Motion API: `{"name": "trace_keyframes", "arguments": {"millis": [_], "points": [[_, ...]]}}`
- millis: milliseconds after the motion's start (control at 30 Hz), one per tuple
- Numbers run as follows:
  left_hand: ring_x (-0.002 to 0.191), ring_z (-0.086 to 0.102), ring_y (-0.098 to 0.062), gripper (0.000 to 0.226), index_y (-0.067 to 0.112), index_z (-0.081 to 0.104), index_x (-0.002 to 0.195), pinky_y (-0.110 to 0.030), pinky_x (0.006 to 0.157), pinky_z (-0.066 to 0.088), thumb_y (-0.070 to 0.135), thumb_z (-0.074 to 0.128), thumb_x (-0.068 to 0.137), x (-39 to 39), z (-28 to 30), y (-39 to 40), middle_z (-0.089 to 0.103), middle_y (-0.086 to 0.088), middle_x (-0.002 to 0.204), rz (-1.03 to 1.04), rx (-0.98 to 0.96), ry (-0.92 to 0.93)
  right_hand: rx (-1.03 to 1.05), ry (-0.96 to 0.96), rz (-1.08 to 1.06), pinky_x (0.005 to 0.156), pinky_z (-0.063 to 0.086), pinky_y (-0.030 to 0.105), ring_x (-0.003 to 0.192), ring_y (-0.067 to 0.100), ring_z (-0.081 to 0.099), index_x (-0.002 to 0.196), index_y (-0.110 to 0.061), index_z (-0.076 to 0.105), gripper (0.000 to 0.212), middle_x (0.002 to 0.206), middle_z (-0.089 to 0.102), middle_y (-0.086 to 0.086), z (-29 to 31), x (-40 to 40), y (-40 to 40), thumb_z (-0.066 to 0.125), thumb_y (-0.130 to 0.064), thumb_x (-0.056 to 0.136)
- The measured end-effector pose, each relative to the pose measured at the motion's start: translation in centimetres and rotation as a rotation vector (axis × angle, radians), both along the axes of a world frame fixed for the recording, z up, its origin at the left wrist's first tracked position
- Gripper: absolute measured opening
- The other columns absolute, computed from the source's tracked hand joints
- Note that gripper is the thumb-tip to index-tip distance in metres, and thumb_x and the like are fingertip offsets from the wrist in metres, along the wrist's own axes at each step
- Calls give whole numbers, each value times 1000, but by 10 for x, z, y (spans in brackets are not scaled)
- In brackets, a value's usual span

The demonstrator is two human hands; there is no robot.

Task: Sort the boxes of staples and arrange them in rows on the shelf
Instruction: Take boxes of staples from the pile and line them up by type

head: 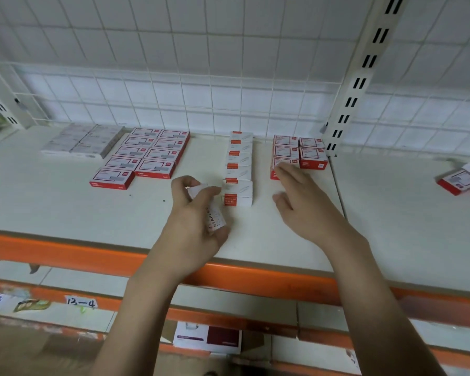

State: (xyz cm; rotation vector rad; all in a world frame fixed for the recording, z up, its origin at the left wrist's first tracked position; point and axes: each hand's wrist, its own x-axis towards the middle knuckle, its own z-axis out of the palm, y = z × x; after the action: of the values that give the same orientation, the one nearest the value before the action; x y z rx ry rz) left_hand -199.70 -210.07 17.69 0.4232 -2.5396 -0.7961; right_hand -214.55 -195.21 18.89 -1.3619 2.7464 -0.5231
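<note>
A small white cardboard box printed "STAPLES" is gripped in the left hand, fingers and thumb curled round it, above the smooth off-white shelf. The right hand is held flat with fingers straight and together, its fingertips touching the nearest box of a red-and-white block. Between the hands a single file of white boxes is laid — rectangular, red-tabbed. Two red-edged rows lie further left.

"STAPLES" runs along the held white box — a handwritten tag below reads "12—4".
</note>
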Motion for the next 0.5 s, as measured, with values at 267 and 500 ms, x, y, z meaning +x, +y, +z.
{"name": "trace_keyframes", "arguments": {"millis": [267, 500], "points": [[99, 25, 29, 44, 14, 55, 116, 8, 81, 23, 9, 73, 76, -9, 1, -13, 31, -11, 126, 15, 24, 128, -19, 24, -8, 108, 0, 15, 142, 13, 8, 146, -10, 19, 53, 155, 15, 1, 7, 5, -8, 39, -20, 98], [83, 50, -9, 57, 16, 43, 114, -4, 63, 36, 3, 76, 70, -9, 9, -64, 50, -1, 107, -2, 172, 154, -61, 19, -81, 109, 0, 17, 143, 12, 6, 148, -13, 15, 56, 155, 12, -2, 17, 15, -47, 39, -23, 99]]}}
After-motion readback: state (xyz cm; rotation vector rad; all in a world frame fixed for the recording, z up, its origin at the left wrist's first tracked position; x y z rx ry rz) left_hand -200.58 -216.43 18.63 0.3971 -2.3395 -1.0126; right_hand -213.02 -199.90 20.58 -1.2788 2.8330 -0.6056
